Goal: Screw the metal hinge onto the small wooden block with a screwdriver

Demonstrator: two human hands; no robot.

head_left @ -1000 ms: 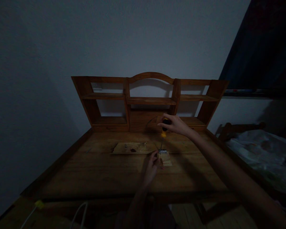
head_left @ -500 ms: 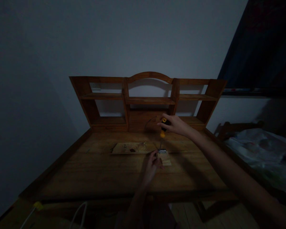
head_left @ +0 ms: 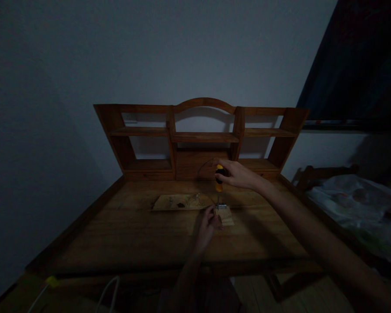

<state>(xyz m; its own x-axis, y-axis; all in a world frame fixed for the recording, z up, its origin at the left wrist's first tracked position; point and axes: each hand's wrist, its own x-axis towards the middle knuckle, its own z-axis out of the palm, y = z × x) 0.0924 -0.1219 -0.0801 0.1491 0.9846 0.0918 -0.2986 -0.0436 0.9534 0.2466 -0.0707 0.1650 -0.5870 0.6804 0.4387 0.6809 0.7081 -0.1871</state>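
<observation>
My right hand (head_left: pixel 236 174) is wrapped round the yellow and black handle of a screwdriver (head_left: pixel 219 184). The screwdriver stands nearly upright, its tip down at a small metal hinge (head_left: pixel 221 206). That hinge lies on the far edge of a small pale wooden board (head_left: pixel 226 216), which rests on the desk. My left hand (head_left: pixel 207 226) is closed at the left side of this board, fingertips close to the screwdriver's tip. Dim light hides whether a screw is under the tip. Left of the hinge lies a longer pale plank (head_left: pixel 176 202) with a dark knot.
A wooden desk (head_left: pixel 133 234) carries a shelf unit (head_left: pixel 205 137) along its back, against the wall. Beyond the right edge, a plastic-covered heap (head_left: pixel 352 200) lies beside a wooden rail. A white cable (head_left: pixel 115 287) and a yellow-ended cord (head_left: pixel 52 281) are at the lower left.
My right hand has shifted slightly left and turned on the handle. The screwdriver now stands more upright over the hinge. My left hand has stayed in place.
</observation>
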